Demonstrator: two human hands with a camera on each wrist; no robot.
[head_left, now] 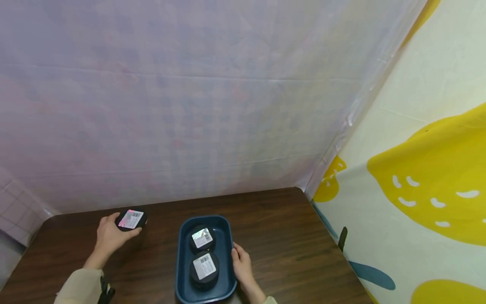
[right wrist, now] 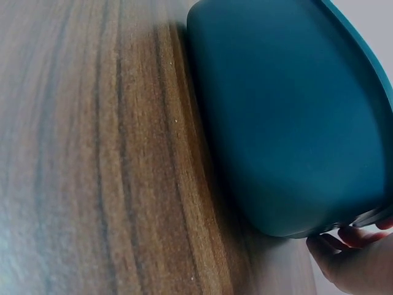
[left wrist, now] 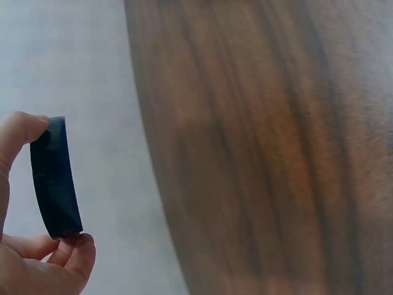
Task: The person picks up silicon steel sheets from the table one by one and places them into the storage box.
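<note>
My left hand pinches a thick round black disc with a white barcode label, at the far left of the table. In the left wrist view the disc appears edge-on, with the thumb at its upper end and fingertips at its lower end. Right of it stands a dark blue rectangular tray with rounded corners. Two similar labelled discs lie in it, a farther one and a nearer one. My right hand grips the tray's right side, its fingers at the rim.
The dark wood table extends on both sides of the tray. A pale patterned curtain hangs along its back edge. On the right hangs a white sheet printed with yellow lemons.
</note>
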